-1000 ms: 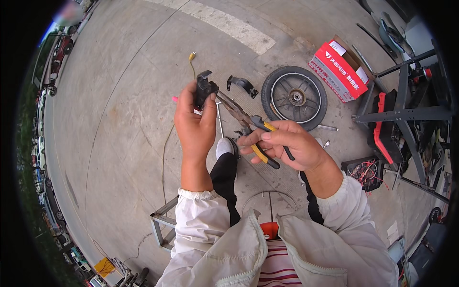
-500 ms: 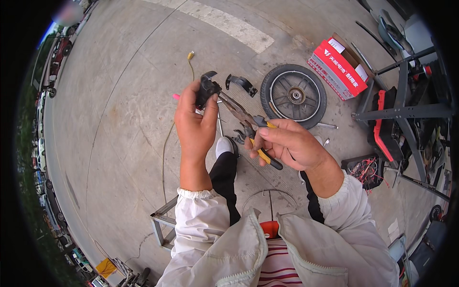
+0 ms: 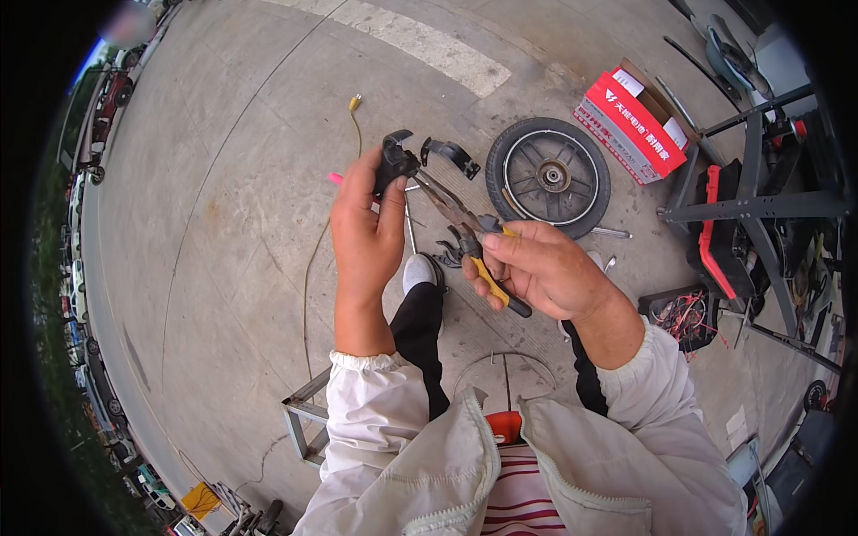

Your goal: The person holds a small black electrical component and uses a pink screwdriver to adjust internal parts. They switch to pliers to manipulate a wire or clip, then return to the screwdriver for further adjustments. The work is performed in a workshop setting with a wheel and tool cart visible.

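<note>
Raised over the ground, my left hand [image 3: 368,237] pinches a small black part [image 3: 394,163] with a curved, hooked end between thumb and fingers. My right hand [image 3: 563,275] is closed around pliers [image 3: 449,207] with long dark jaws and yellow-and-black handles. The jaw tips reach the lower right side of the black part; whether they grip something there is too small to tell. Just beyond, a black curved bracket [image 3: 450,156] lies on the ground. Behind my left hand, a pink-ended item [image 3: 335,179] is mostly hidden.
A spoked wheel with tyre [image 3: 553,176] lies flat ahead, beside a red cardboard box [image 3: 639,129]. At right stand a metal frame [image 3: 760,210] and a tray of tangled wires [image 3: 684,317]. A yellow plug [image 3: 356,103] with cable lies at left; a metal stand [image 3: 307,411] is near my left sleeve.
My left hand and the black part have shifted slightly to the right. The pliers stay at the part, with the right hand almost still.
</note>
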`<state>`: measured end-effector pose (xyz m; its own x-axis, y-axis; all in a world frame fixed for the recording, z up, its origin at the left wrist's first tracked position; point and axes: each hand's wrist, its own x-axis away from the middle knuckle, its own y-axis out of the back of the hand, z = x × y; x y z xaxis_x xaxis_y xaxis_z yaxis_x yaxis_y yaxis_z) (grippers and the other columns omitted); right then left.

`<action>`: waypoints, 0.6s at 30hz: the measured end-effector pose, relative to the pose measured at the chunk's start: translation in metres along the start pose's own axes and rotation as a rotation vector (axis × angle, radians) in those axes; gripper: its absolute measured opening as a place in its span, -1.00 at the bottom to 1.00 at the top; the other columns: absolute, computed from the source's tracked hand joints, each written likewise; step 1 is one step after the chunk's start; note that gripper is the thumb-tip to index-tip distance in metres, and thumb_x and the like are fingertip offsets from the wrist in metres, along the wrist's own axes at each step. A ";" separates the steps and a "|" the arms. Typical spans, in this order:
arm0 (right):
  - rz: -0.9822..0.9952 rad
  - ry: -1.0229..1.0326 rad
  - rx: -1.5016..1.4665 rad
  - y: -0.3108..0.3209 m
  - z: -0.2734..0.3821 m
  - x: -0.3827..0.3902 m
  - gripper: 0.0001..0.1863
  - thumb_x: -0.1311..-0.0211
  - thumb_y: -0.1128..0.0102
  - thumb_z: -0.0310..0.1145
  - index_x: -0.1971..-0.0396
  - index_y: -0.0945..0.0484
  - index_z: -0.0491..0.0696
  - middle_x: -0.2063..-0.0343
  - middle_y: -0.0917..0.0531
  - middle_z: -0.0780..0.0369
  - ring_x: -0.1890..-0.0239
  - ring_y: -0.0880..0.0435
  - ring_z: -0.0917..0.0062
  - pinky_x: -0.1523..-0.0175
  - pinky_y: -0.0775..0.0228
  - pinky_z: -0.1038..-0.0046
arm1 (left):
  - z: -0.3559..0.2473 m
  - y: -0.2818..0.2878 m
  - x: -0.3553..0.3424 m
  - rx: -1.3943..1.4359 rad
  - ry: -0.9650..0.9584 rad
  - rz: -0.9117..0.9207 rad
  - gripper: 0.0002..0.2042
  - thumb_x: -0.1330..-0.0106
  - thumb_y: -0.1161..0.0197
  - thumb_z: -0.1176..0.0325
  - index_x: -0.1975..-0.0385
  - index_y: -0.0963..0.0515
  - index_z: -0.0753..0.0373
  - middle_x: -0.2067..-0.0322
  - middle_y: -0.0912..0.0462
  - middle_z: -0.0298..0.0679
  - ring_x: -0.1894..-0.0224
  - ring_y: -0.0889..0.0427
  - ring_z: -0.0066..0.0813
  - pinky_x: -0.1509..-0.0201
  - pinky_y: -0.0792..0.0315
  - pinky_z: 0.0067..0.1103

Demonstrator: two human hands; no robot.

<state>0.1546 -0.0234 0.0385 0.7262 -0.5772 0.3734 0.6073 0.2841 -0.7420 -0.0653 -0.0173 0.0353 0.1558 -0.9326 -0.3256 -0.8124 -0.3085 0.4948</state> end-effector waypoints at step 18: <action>-0.026 0.008 0.013 -0.003 -0.008 -0.008 -0.69 -0.41 -0.06 -0.21 0.33 -0.44 -0.21 0.37 -0.60 0.15 0.42 -0.59 0.55 0.40 -0.43 0.52 | 0.005 0.002 -0.001 -0.012 -0.026 -0.048 -0.68 -0.29 -0.21 0.52 -0.04 -0.48 0.37 0.21 -0.63 -0.06 0.21 -0.64 -0.28 0.10 -0.48 -0.52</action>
<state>0.1447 -0.0262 0.0331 0.7078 -0.5905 0.3876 0.6297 0.2789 -0.7250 -0.0697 -0.0163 0.0319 0.1799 -0.9114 -0.3700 -0.7975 -0.3554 0.4876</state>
